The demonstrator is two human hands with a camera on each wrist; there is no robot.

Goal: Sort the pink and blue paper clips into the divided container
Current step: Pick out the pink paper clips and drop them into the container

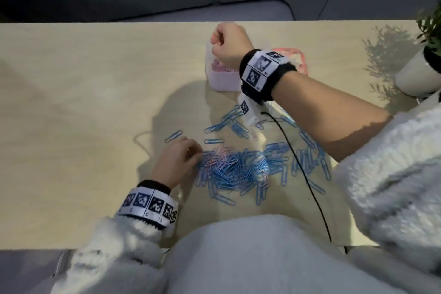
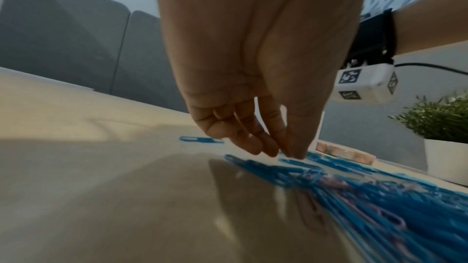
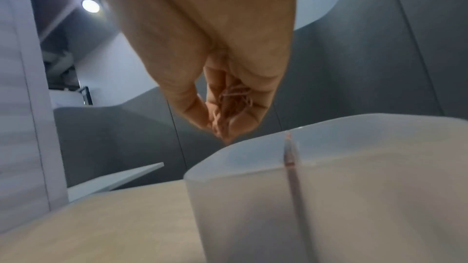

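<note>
Currently, the right hand (image 3: 228,91) is clutching a bunch of thin pink wire paper clips (image 3: 236,97) over the far end of the translucent divided plastic container (image 1: 223,82), while the left hand (image 1: 177,160), fingers loosely curled and holding nothing visible, is touching the near mixed pink and blue paper clip pile (image 1: 241,169); a release off-centre is risking clips falling into the wrong compartment or outside.

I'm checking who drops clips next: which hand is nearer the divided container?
Right. The right hand hovers over the divided container, holding pink clips. The left hand is down at the loose clip pile, nearer the person.

Mostly blue paper clips (image 1: 241,169) heaped near translucent divided container (image 1: 223,81) holding pink ones.
</note>
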